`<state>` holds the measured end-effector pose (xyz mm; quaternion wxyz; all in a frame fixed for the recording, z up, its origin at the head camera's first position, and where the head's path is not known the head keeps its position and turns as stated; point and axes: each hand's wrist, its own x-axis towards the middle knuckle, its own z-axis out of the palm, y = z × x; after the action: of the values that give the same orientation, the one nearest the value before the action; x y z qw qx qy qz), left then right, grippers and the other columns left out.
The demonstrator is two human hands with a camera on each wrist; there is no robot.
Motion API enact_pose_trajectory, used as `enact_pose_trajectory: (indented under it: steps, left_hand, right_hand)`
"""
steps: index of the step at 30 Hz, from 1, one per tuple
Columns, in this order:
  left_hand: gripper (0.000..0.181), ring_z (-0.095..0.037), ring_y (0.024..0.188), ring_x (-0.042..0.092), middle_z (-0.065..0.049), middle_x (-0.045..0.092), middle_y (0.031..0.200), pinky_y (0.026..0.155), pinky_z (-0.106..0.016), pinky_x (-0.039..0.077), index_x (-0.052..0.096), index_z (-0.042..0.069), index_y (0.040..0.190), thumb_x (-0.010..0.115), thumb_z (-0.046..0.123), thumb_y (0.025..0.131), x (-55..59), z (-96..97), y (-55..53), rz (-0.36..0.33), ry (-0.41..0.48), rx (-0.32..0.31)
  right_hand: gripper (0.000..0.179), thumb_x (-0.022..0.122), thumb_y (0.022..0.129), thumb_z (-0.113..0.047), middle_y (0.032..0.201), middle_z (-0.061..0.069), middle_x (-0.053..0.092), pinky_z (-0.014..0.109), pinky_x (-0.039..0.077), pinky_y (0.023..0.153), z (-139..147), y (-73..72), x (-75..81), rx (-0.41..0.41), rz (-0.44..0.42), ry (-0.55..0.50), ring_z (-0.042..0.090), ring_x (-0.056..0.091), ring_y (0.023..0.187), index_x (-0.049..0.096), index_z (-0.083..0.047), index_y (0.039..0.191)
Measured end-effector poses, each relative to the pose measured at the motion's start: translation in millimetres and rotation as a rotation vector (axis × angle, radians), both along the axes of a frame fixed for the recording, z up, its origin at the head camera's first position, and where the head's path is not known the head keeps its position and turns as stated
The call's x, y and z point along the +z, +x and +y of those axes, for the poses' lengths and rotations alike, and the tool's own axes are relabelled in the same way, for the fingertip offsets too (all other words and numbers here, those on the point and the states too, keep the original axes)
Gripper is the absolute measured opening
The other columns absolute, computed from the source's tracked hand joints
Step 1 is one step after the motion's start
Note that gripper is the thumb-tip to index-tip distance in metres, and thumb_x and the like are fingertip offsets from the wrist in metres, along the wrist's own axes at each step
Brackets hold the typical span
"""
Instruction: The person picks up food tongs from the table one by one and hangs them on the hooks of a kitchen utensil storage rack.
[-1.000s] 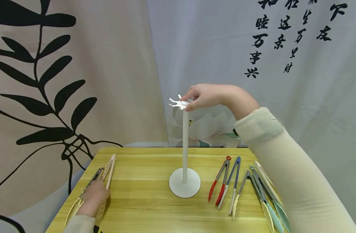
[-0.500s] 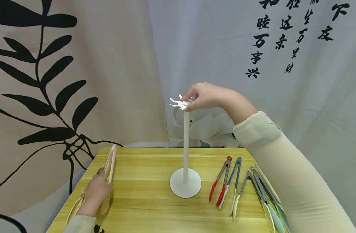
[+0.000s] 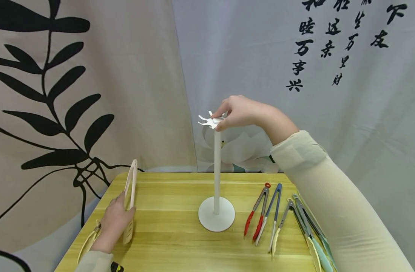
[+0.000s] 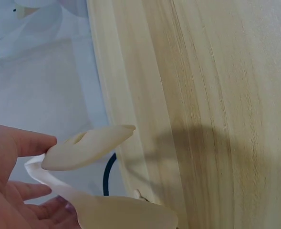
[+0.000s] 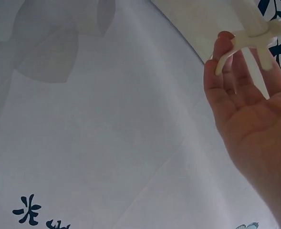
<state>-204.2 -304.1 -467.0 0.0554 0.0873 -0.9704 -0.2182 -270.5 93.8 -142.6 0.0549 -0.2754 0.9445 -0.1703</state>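
In the head view my left hand [image 3: 116, 219] grips cream tongs [image 3: 134, 177] at the left of the table, hinge end pointing up and away. In the left wrist view the thumb lies against one arm of the tongs [image 4: 88, 149] and the fingers are by the other; the two arms stand apart. My right hand [image 3: 242, 112] holds the hooked top of a white stand [image 3: 216, 166] between thumb and fingers. The right wrist view shows its prongs [image 5: 264, 57] among the fingers. Another pair of tongs with cream tips [image 3: 88, 241] lies partly hidden under my left forearm.
Right of the stand lie red-tipped tongs [image 3: 260, 226], blue-handled tongs [image 3: 276, 196], cream-tipped tongs [image 3: 283, 221] and mint-tipped tongs [image 3: 319, 249], some partly covered by my right sleeve. A printed curtain hangs behind the wooden table [image 3: 173, 241].
My left hand has taken hold of the cream tongs, moved them up and slightly right, away from the other tongs beside them. The right hand stays on the top of the stand.
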Motion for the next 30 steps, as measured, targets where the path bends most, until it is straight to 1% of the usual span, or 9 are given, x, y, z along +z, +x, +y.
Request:
enact_pose_trajectory:
  steps: [4, 11, 15, 18, 22, 30]
  left_hand:
    - [0.077, -0.054, 0.108, 0.049, -0.036, 0.04, 0.133, 0.074, -0.062, 0.047, 0.021, -0.002, 0.148, 0.06, 0.029, 0.089, 1.9, 3.8, -0.5, 0.034, -0.003, 0.001]
    - [0.081, -0.054, 0.114, 0.045, -0.035, 0.038, 0.136, 0.083, -0.064, 0.044, 0.017, 0.001, 0.15, 0.061, 0.031, 0.09, 6.5, 10.3, -3.8, 0.085, 0.03, -0.014]
    - [0.082, -0.052, 0.116, 0.044, -0.034, 0.038, 0.137, 0.085, -0.064, 0.043, 0.017, 0.003, 0.15, 0.062, 0.033, 0.089, 9.2, 14.5, -6.1, 0.103, 0.036, -0.017]
    - [0.082, -0.052, 0.116, 0.044, -0.033, 0.038, 0.137, 0.084, -0.065, 0.043, 0.018, 0.005, 0.151, 0.063, 0.033, 0.088, 12.0, 17.6, -7.2, 0.13, 0.031, -0.024]
    - [0.081, -0.051, 0.117, 0.044, -0.032, 0.038, 0.138, 0.086, -0.064, 0.043, 0.02, 0.005, 0.15, 0.064, 0.032, 0.088, 14.3, 20.8, -7.8, 0.171, 0.029, -0.031]
    - [0.081, -0.049, 0.117, 0.045, -0.029, 0.039, 0.139, 0.088, -0.064, 0.042, 0.023, 0.007, 0.15, 0.067, 0.031, 0.087, 15.8, 27.8, -8.4, 0.231, 0.043, -0.022]
  right_hand:
    - [0.041, 0.073, 0.08, -0.028, 0.128, -0.001, 0.056, 0.037, 0.046, 0.09, -0.7, 0.0, 0.3, -0.002, 0.002, -0.002, 0.019, 0.059, 0.106, 0.067, -0.022, 0.12]
    - [0.041, 0.073, 0.079, -0.028, 0.13, 0.0, 0.055, 0.037, 0.046, 0.091, -0.5, 0.1, 0.6, -0.002, -0.001, -0.009, 0.019, 0.06, 0.107, 0.067, -0.022, 0.12]
    - [0.041, 0.073, 0.08, -0.027, 0.131, 0.001, 0.056, 0.038, 0.046, 0.092, 0.4, -0.4, -0.3, 0.006, 0.002, -0.013, 0.02, 0.06, 0.107, 0.067, -0.021, 0.119]
    - [0.04, 0.074, 0.08, -0.027, 0.13, 0.002, 0.056, 0.038, 0.047, 0.091, 0.7, -0.7, -0.9, 0.005, 0.005, -0.017, 0.02, 0.061, 0.106, 0.068, -0.02, 0.119]
    - [0.039, 0.074, 0.079, -0.027, 0.129, 0.002, 0.056, 0.038, 0.047, 0.09, 0.2, 0.2, -1.5, -0.007, 0.01, -0.023, 0.02, 0.058, 0.105, 0.068, -0.019, 0.118]
    - [0.038, 0.074, 0.08, -0.025, 0.13, 0.003, 0.056, 0.039, 0.046, 0.089, -0.9, 3.3, -2.4, -0.029, 0.01, -0.038, 0.02, 0.052, 0.109, 0.069, -0.018, 0.117]
